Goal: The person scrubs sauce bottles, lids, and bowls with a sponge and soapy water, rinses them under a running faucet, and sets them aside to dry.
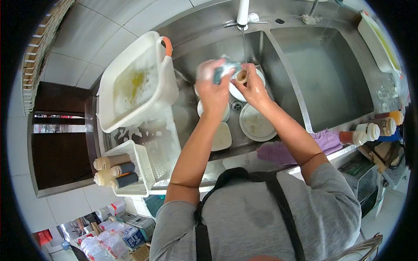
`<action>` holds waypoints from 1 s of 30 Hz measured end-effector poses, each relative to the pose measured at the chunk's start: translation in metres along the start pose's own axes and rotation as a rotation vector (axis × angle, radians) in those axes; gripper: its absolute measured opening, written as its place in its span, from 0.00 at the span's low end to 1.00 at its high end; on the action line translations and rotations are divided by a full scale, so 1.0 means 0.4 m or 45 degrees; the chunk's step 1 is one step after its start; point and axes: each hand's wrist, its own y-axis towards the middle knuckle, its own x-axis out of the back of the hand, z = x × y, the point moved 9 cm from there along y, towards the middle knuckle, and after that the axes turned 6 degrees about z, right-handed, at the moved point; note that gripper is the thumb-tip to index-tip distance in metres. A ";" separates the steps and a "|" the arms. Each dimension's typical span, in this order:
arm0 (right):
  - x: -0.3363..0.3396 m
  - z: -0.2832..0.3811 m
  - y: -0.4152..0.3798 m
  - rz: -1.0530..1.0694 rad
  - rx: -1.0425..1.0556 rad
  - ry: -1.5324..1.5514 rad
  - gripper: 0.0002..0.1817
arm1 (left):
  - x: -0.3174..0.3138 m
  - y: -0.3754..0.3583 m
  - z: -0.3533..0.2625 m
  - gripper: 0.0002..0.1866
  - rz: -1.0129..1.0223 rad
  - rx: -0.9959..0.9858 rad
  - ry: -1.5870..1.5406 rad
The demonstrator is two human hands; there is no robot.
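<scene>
My left hand (211,82), smeared by motion, is closed around a foamy green scrubbing pad (225,70) above the left sink basin (191,56). My right hand (256,89) grips a small round brownish cup (241,77) close beside the pad. Water runs from the white tap (244,13) just behind the hands. Below them in the basin lie a white plate (261,76), partly hidden by my right hand, a round plate (257,124) and a squarish dish (222,138). Another round dish (224,114) is partly covered by my left forearm.
A white tub (104,104) of soapy water stands at left, above a white basket (148,161) of sauce bottles (115,167). The right basin (326,78) holds cloudy water. A purple cloth (278,152) lies on the front edge, near more bottles (372,130).
</scene>
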 end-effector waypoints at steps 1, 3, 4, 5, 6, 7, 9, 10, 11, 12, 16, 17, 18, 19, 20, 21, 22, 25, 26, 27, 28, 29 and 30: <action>-0.002 -0.009 0.014 0.014 -0.069 -0.063 0.28 | -0.045 0.012 -0.020 0.13 0.082 -0.204 0.143; 0.019 -0.016 0.048 -0.030 -0.007 -0.174 0.28 | -0.139 0.025 0.048 0.14 0.284 0.051 0.105; 0.030 -0.047 0.068 -0.061 -0.043 -0.259 0.27 | -0.174 0.040 0.064 0.14 0.418 0.140 0.097; 0.044 -0.080 0.088 -0.090 -0.078 -0.347 0.26 | -0.182 0.063 0.065 0.14 0.413 0.126 0.093; 0.057 -0.091 0.107 -0.078 -0.135 -0.404 0.26 | -0.211 0.074 0.072 0.14 0.572 0.127 0.094; 0.074 -0.092 0.126 -0.084 -0.128 -0.406 0.26 | -0.236 0.085 0.080 0.15 0.733 0.124 0.097; 0.089 -0.075 0.162 -0.003 0.027 -0.481 0.28 | -0.255 0.112 0.099 0.16 0.827 0.087 0.175; 0.085 -0.093 0.188 0.142 0.031 -0.481 0.28 | -0.268 0.116 0.089 0.16 0.899 -0.060 0.227; 0.102 -0.100 0.213 0.140 0.037 -0.478 0.28 | -0.282 0.119 0.081 0.16 0.969 -0.206 0.281; 0.079 -0.097 0.231 0.356 0.123 -0.427 0.28 | -0.282 0.135 0.087 0.16 0.968 -0.208 0.288; 0.036 -0.129 0.297 0.783 0.257 -0.139 0.31 | -0.314 0.146 0.061 0.13 1.015 -0.706 0.543; 0.025 -0.141 0.311 0.852 0.285 0.024 0.32 | -0.315 0.165 0.071 0.12 0.954 -0.685 0.542; 0.031 -0.134 0.324 0.757 0.276 0.056 0.32 | -0.329 0.170 0.091 0.12 0.953 -0.685 0.548; 0.021 -0.127 0.327 0.758 0.280 0.060 0.32 | -0.317 0.194 0.112 0.11 0.776 -0.584 0.454; 0.032 -0.140 0.345 0.590 0.203 -0.216 0.30 | -0.303 0.215 0.137 0.11 0.600 -0.486 0.360; 0.050 -0.153 0.360 0.416 0.121 -0.487 0.28 | -0.324 0.216 0.154 0.11 0.602 -0.486 0.365; 0.056 -0.154 0.363 0.305 0.111 -0.546 0.24 | -0.314 0.237 0.227 0.11 0.450 -0.093 0.155; 0.065 -0.155 0.347 0.201 -0.011 -0.787 0.21 | -0.316 0.234 0.350 0.09 0.273 0.660 -0.273; 0.061 -0.168 0.348 0.219 -0.031 -0.769 0.21 | -0.333 0.220 0.369 0.08 0.415 0.872 -0.332; 0.061 -0.179 0.356 0.224 -0.027 -0.766 0.21 | -0.351 0.195 0.381 0.07 0.557 1.084 -0.392; 0.054 -0.185 0.366 0.266 0.037 -0.726 0.21 | -0.348 0.224 0.352 0.08 0.566 0.712 -0.111; 0.049 -0.189 0.375 0.309 0.098 -0.684 0.22 | -0.343 0.216 0.354 0.08 0.567 0.717 -0.106; 0.056 -0.188 0.389 0.339 0.178 -0.470 0.22 | -0.336 0.236 0.287 0.07 0.589 0.270 0.124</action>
